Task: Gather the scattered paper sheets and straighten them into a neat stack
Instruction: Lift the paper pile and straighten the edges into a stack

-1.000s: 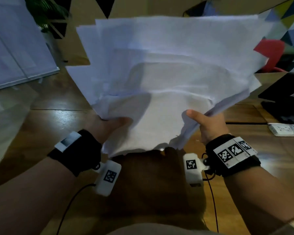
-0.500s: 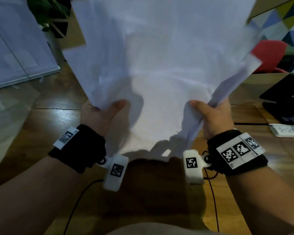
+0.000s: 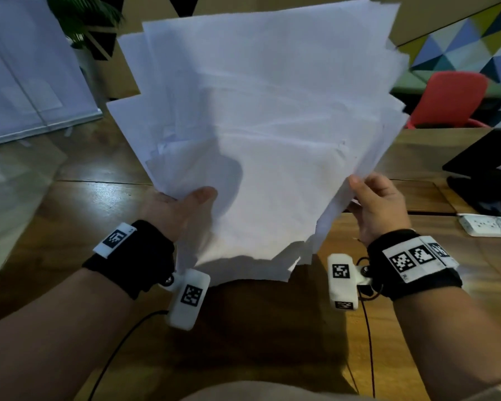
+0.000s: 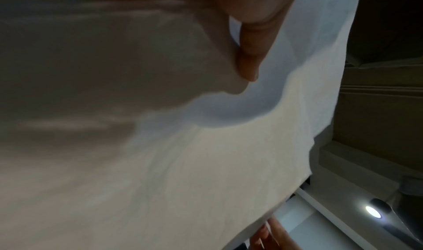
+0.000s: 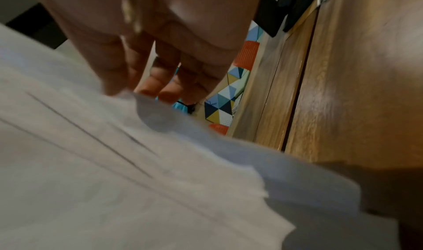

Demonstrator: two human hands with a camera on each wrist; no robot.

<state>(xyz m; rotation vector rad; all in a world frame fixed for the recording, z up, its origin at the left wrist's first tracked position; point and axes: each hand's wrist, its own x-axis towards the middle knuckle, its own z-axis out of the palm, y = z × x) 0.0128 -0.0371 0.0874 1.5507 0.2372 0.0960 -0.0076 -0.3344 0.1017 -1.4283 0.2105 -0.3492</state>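
Note:
A fanned bundle of white paper sheets (image 3: 266,134) stands nearly upright above the wooden table (image 3: 93,215), its edges uneven. My left hand (image 3: 182,204) grips the bundle's lower left side, thumb across the front sheet. My right hand (image 3: 376,204) holds the lower right edge, thumb in front and fingers behind. In the left wrist view the thumb presses on the paper sheets (image 4: 183,163). In the right wrist view, fingers (image 5: 155,83) curl at the edge of the paper sheets (image 5: 114,181). The sheets' bottom corners hang just above the table.
A black laptop (image 3: 486,163) and a white power strip (image 3: 489,225) lie on the table at the right. A red chair (image 3: 451,99) stands behind the table. A potted plant (image 3: 81,15) and a white panel (image 3: 26,82) are at the far left.
The bundle rose and tilted more upright half a second ago, then came down slightly. My right hand slid up along the right edge of the sheets.

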